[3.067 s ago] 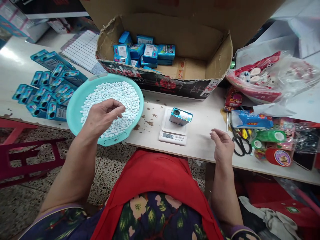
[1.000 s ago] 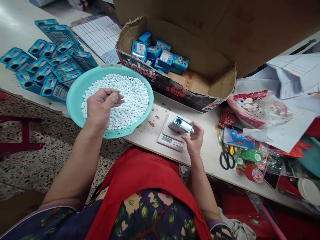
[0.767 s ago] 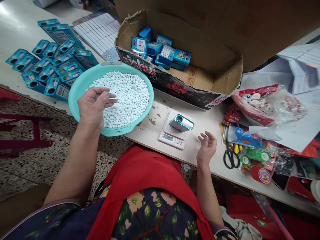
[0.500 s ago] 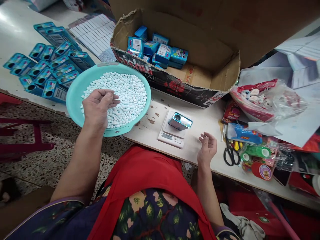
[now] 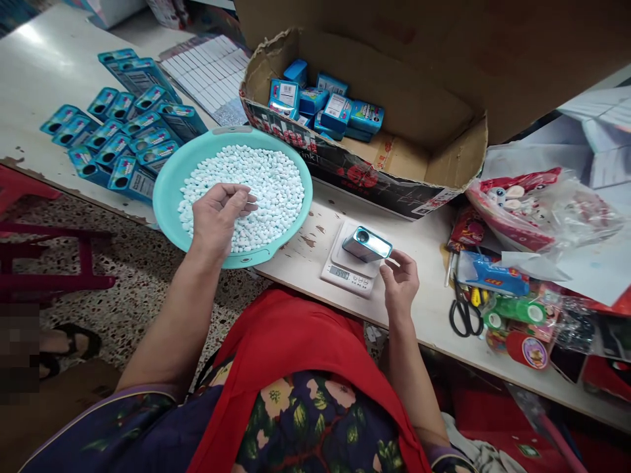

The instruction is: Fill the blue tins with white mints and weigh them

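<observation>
My left hand is over the turquoise basin, its thumb and fingers closed together. Whatever they may hold is hidden or too small to see. Small white candies fill the basin's middle. On the white digital scale stands a blue tin with a round hole in its top. My right hand is just right of the scale, thumb and fingers apart, close to the tin's right end; I cannot tell whether a fingertip touches it.
Several blue tins with holes stand left of the basin. Behind, an open cardboard box contains more blue tins. To the right lie black-handled scissors, a plastic bag of white pieces and a green tape roll.
My right hand has come left, closer to the tin on the scale. My left hand stays over the basin, its fingers still closed. The whole view has shifted slightly.
</observation>
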A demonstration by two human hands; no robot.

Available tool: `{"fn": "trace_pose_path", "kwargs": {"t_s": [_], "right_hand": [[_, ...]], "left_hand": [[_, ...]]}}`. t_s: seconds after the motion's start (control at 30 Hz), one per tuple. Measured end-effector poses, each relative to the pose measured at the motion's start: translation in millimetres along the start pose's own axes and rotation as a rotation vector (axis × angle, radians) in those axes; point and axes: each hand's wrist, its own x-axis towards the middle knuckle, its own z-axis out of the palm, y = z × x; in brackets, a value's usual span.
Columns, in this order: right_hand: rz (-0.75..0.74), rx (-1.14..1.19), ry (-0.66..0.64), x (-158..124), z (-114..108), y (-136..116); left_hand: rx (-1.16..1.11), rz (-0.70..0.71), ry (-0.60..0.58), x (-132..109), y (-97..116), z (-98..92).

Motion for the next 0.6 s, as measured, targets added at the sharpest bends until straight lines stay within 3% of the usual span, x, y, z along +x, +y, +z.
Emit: {"fn": "trace_pose_path", "kwargs": {"t_s": [0.13,0.23,0.37,0.43,0.5,0.53,0.6], "right_hand": [[0.005,-0.077,-0.052,11.6,11.2,-5.8],[0.072,-0.087,-0.083,23.4,17.7,-14.1],[-0.006,0.034,-0.004,34.8,44.7,-45.2],[-0.103,0.064,-0.095,34.9,68.7,-70.0],[-0.189,0.112,-0.254,33.2,93.4,-93.9],[-0.221,0.148,-0.31,32.9,103.5,-102.9],[-0.251,0.215,-0.323,35.2,115.2,-111.4]], "left_hand": [[-0.012,0.043,-0.02,-1.5,-1.5,5.9],[0.099,0.123,-0.093,-8.6,7.4,13.6],[0.245,0.332,-0.382,-20.4,36.2,29.5],[0.341,0.498,-0.573,-22.5,53.7,35.4],[0.472,0.62,-0.683,-21.2,69.9,33.2],[0.525,0.657,-0.673,-19.2,76.5,27.2],[0.587,0.683,-0.509,-12.5,84.8,3.4]]}}
